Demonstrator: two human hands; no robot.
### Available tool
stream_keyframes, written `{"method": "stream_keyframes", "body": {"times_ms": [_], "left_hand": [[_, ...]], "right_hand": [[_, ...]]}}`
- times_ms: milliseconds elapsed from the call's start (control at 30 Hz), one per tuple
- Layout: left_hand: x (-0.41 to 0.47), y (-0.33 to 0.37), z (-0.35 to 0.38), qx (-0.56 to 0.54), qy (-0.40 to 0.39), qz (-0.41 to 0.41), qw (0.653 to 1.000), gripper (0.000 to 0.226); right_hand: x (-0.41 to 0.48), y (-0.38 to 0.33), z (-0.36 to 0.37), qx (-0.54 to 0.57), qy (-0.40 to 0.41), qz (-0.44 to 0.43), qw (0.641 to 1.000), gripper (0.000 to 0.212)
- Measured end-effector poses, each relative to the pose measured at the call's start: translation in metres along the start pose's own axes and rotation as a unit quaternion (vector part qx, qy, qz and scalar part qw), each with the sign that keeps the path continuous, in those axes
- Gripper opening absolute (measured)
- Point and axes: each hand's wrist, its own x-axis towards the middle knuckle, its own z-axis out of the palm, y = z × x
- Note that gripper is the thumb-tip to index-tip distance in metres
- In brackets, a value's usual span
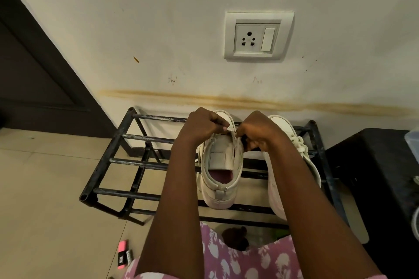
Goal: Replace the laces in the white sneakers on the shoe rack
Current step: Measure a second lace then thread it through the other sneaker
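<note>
Two-handed pinching with curled fingers [223, 125] at the front edges of the opening of the near sneaker [217, 176], left hand [204, 127] on the left flap, right hand [256, 133] on the right; cannot tell if holding any lace end. Resting heel toward the person over the top bars of the shoe rack [113, 154], no lace visible in it. Probably under half done: left to do, threading this one, then redoing the second sneaker [292, 142] just beside, with its lace [300, 142] in.
</note>
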Motion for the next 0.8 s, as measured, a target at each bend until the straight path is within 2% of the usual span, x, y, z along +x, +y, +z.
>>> {"method": "stream_keyframes", "body": {"times_ms": [167, 433, 533, 633, 800], "left_hand": [[-0.0016, 0.0064, 0.0049, 0.046, 0.011, -0.019, 0.999, 0.022], [-0.0022, 0.0044, 0.0059, 0.086, 0.009, -0.029, 0.996, 0.04], [-0.0022, 0.0039, 0.008, 0.082, 0.018, -0.026, 0.996, 0.042], [-0.0009, 0.0023, 0.0085, 0.072, 0.029, -0.025, 0.997, 0.043], [-0.0003, 0.0017, 0.009, 0.058, 0.047, -0.024, 0.997, 0.043]], "right_hand": [[0.0016, 0.0028, -0.0014, 0.014, -0.004, -0.001, 1.0, 0.019], [0.0004, 0.0046, -0.0023, 0.042, -0.01, 0.009, 0.999, 0.011], [0.0, 0.0046, -0.0026, 0.046, -0.012, 0.014, 0.999, 0.017], [-0.0003, 0.0042, -0.0024, 0.04, -0.019, 0.018, 0.999, 0.01], [0.0009, 0.0039, -0.0017, 0.032, -0.01, 0.01, 0.999, 0.014]]}}
